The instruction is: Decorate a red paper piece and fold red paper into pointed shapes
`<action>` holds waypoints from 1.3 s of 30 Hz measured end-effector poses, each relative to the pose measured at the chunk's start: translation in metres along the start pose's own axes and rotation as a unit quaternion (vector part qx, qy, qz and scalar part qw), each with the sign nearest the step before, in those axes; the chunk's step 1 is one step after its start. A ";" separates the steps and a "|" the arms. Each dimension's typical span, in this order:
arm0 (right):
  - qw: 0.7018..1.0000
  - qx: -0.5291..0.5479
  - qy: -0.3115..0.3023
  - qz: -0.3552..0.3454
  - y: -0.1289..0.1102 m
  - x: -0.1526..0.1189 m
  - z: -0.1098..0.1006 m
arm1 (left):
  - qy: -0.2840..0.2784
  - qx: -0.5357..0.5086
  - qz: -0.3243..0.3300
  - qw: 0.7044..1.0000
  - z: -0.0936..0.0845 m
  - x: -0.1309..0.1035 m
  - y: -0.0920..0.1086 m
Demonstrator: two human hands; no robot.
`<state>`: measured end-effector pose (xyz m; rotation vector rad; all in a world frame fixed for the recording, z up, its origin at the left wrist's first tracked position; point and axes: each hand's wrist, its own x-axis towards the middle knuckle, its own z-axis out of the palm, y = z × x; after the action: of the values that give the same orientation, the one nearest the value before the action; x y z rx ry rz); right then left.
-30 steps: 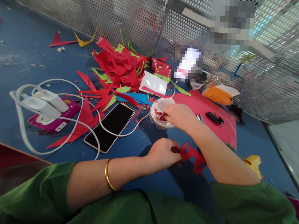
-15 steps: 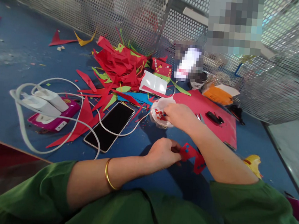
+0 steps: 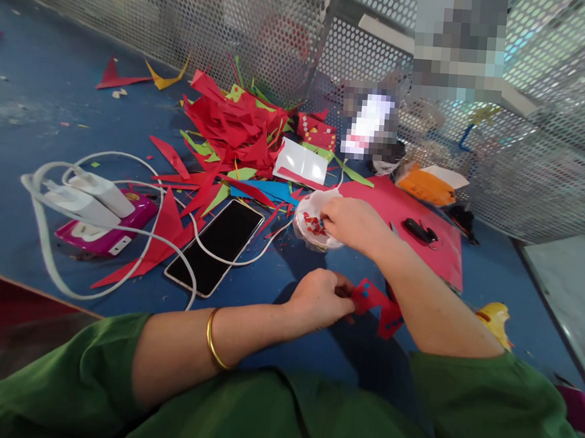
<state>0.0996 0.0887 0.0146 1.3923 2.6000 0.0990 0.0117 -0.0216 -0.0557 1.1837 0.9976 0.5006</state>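
My left hand (image 3: 319,299) is closed on the left end of a red paper cutout (image 3: 377,306). The cutout is folded or notched in the middle and has small blue patches, which could be holes or stuck-on bits. Over the small white tub (image 3: 301,236), my right hand (image 3: 353,224) dips its bent fingers past the rim. Tiny red, white and bluish scraps (image 3: 314,224) lie inside the tub. The fingertips of my right hand are hidden, so whether they pinch a scrap does not show.
A phone (image 3: 215,247) with a white cable (image 3: 180,254) across it lies left of the tub. White chargers (image 3: 90,201) sit in a purple power strip (image 3: 140,216). Paper offcuts (image 3: 234,121) are heaped at the back. A black key fob (image 3: 418,231) rests on red sheets (image 3: 379,195) beside a perforated metal screen (image 3: 265,30).
My right hand has shifted very slightly at the tub, and a little more of the scraps shows. My left hand and the cutout stay nearly still.
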 end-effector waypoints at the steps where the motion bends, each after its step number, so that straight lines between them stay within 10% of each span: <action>1: 1.000 0.014 0.017 0.005 0.001 -0.001 -0.002 | 0.001 -0.010 -0.002 1.000 0.000 0.000 0.000; 6: 0.960 0.237 0.120 0.087 0.010 -0.015 -0.012 | 0.017 -0.092 -0.016 0.996 0.002 0.000 0.001; 16: 0.755 0.596 0.218 0.165 0.000 -0.094 -0.012 | 0.037 -0.121 -0.025 0.992 -0.002 -0.011 0.023; 21: 0.762 0.537 0.277 0.232 0.014 -0.136 0.013 | 0.072 -0.115 -0.012 0.991 -0.006 -0.010 0.032; 28: 0.794 0.550 0.188 0.177 0.026 -0.156 0.035 | 0.119 -0.083 0.083 0.986 -0.014 -0.006 0.036; 39: 0.783 0.553 0.180 0.222 0.025 -0.158 0.044 | 0.097 -0.075 0.014 0.992 -0.010 -0.002 0.046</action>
<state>0.2145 -0.0302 -0.0029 2.5082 2.5455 -1.4535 0.0102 -0.0022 -0.0134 1.0282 1.0907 0.7116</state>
